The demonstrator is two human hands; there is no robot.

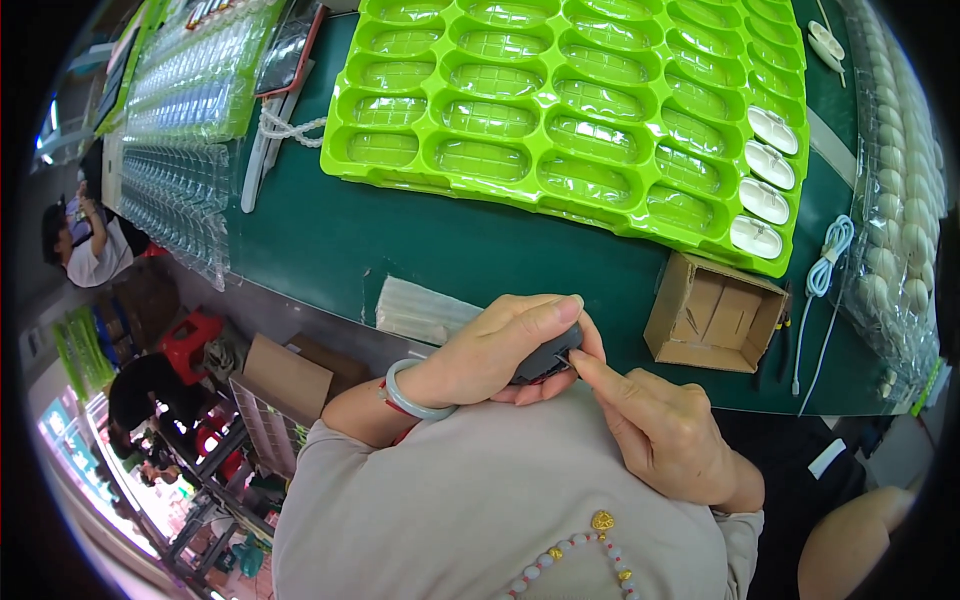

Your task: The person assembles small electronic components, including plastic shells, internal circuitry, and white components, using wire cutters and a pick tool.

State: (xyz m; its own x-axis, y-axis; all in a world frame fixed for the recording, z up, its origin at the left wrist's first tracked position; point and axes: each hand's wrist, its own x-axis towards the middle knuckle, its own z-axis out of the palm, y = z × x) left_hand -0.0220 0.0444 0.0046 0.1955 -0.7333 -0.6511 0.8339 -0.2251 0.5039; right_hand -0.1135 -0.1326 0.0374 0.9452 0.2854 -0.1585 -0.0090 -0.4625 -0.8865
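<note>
Here, a small dark grey plastic part point(545, 355) is gripped close to the chest in the closed left hand point(495, 350) and pinched by the right hand point(655, 430), so a slipped fingertip could likely drop it off the green table point(300, 240).

the light is bright and even, coming from above. shiny white spots of glare sit on the green tray point(600, 110) up past the hands. shadows are soft. straight edges bend near the dark round rim, where things look blurry.
</note>
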